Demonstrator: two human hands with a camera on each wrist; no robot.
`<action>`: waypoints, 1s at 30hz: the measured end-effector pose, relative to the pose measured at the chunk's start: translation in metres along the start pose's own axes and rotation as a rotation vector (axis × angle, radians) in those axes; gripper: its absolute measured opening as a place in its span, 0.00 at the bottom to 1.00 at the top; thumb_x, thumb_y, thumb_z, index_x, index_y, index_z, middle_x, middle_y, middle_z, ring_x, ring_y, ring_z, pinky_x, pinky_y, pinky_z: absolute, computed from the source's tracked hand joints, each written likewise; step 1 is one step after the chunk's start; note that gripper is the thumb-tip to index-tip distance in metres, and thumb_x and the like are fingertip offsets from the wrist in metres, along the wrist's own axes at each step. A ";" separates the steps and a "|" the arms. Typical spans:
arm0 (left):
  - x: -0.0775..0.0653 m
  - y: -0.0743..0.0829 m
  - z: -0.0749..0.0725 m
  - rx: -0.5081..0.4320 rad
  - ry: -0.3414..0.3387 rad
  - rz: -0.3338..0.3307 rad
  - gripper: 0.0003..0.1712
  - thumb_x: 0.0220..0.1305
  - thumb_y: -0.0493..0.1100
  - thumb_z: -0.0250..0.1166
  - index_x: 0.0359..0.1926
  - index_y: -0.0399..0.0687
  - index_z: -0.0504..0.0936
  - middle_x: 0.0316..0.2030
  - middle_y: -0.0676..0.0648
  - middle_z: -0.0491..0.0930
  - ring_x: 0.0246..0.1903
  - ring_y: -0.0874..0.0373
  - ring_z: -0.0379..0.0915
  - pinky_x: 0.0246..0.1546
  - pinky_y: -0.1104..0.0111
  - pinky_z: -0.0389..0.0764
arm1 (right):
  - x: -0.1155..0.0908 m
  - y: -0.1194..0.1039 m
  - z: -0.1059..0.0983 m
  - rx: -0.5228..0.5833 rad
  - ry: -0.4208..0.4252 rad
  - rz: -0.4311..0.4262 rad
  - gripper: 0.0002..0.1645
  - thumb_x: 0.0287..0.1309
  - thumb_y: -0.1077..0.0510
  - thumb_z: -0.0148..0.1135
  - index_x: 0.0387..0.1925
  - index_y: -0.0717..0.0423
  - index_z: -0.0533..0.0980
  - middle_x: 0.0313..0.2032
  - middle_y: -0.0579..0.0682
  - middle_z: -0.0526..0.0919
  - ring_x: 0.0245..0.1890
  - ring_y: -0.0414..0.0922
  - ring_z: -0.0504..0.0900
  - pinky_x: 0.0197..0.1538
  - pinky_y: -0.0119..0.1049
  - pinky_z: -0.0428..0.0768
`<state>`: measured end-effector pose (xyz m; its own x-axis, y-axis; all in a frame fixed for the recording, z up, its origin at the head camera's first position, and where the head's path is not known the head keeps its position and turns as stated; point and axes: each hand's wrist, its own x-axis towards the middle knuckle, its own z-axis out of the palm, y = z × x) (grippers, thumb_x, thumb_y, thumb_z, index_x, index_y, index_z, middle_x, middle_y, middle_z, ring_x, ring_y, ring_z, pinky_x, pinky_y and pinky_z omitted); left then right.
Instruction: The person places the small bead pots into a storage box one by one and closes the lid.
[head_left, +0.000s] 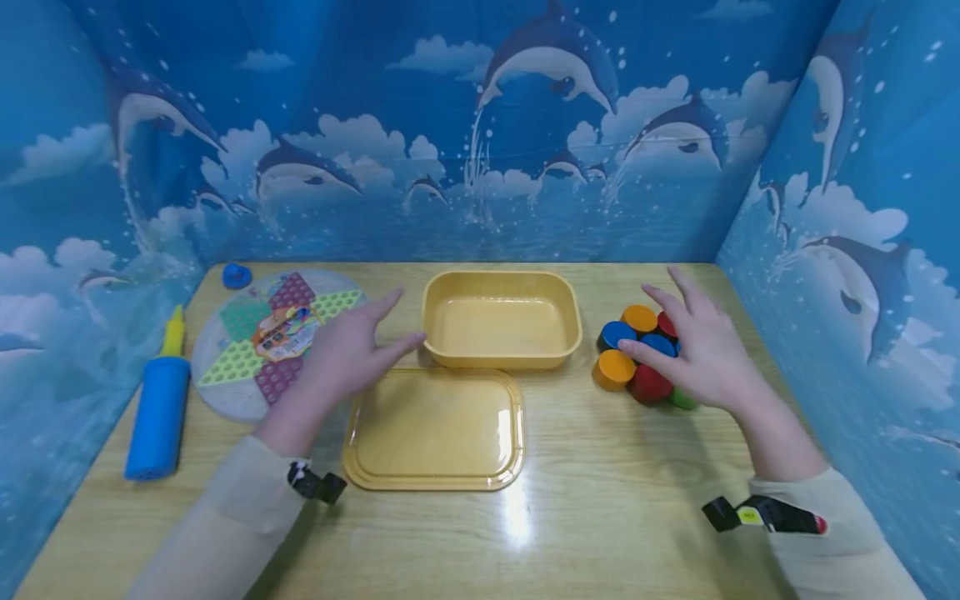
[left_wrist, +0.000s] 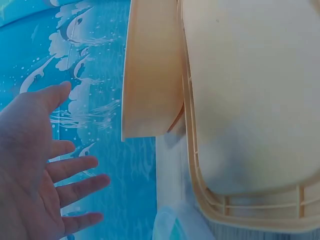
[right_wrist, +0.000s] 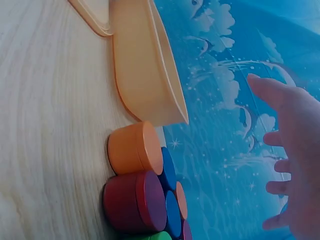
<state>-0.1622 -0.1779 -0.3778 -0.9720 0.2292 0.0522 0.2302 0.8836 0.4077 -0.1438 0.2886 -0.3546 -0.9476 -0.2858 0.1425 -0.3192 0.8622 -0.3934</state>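
My left hand (head_left: 347,350) hovers with fingers spread over the right side of a round patterned board (head_left: 228,400). Its thumb and index finger point toward a yellow rectangular box (head_left: 498,362) without a cover. In front of the box lies a flat yellow lid (head_left: 435,429), seen large in the left wrist view. Above a cluster of small round tins, my right hand (head_left: 708,350) is also spread and holds nothing. The tins include an orange one (right_wrist: 135,147), a dark red one (right_wrist: 132,202), blue ones and a green one; the hand partly covers the cluster in the head view.
A blue hand pump (head_left: 157,417) with a yellow nozzle lies at the table's left edge. Behind the board sits a small blue object (head_left: 236,276). Curtains (head_left: 450,208) printed with dolphins enclose the table at the back and sides.
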 end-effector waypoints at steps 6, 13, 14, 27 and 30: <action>0.006 -0.005 0.007 -0.236 0.016 -0.055 0.43 0.71 0.71 0.64 0.75 0.50 0.74 0.66 0.43 0.80 0.60 0.41 0.80 0.57 0.43 0.86 | -0.001 0.007 -0.004 0.104 0.024 0.021 0.51 0.69 0.40 0.71 0.81 0.57 0.61 0.84 0.57 0.39 0.79 0.70 0.48 0.66 0.85 0.59; 0.013 -0.011 0.024 -0.425 -0.007 -0.074 0.34 0.73 0.57 0.70 0.69 0.39 0.79 0.61 0.39 0.83 0.54 0.42 0.83 0.50 0.51 0.90 | 0.000 0.015 -0.005 0.200 0.016 0.009 0.49 0.69 0.47 0.73 0.80 0.60 0.61 0.84 0.56 0.39 0.81 0.66 0.44 0.68 0.82 0.60; 0.014 -0.011 0.027 -0.446 -0.003 -0.080 0.33 0.73 0.56 0.70 0.68 0.39 0.80 0.60 0.39 0.83 0.53 0.43 0.84 0.49 0.52 0.91 | 0.000 0.016 -0.005 0.212 0.012 0.010 0.48 0.69 0.47 0.73 0.80 0.60 0.61 0.84 0.56 0.39 0.81 0.66 0.44 0.68 0.82 0.59; 0.027 -0.009 0.053 -0.639 0.036 -0.201 0.26 0.73 0.50 0.71 0.60 0.33 0.85 0.49 0.36 0.88 0.44 0.47 0.88 0.47 0.60 0.90 | -0.003 0.045 -0.005 0.286 0.010 0.041 0.49 0.70 0.50 0.72 0.82 0.55 0.59 0.84 0.54 0.42 0.80 0.68 0.46 0.70 0.83 0.55; 0.028 -0.008 0.055 -0.706 0.046 -0.255 0.25 0.72 0.48 0.73 0.59 0.32 0.85 0.47 0.35 0.88 0.41 0.46 0.89 0.42 0.64 0.91 | -0.002 0.052 -0.007 0.288 0.006 0.042 0.49 0.71 0.50 0.72 0.82 0.56 0.58 0.84 0.56 0.42 0.80 0.68 0.46 0.70 0.83 0.53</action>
<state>-0.1887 -0.1559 -0.4301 -0.9957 0.0215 -0.0899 -0.0718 0.4317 0.8991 -0.1583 0.3367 -0.3688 -0.9603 -0.2489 0.1256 -0.2701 0.7186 -0.6408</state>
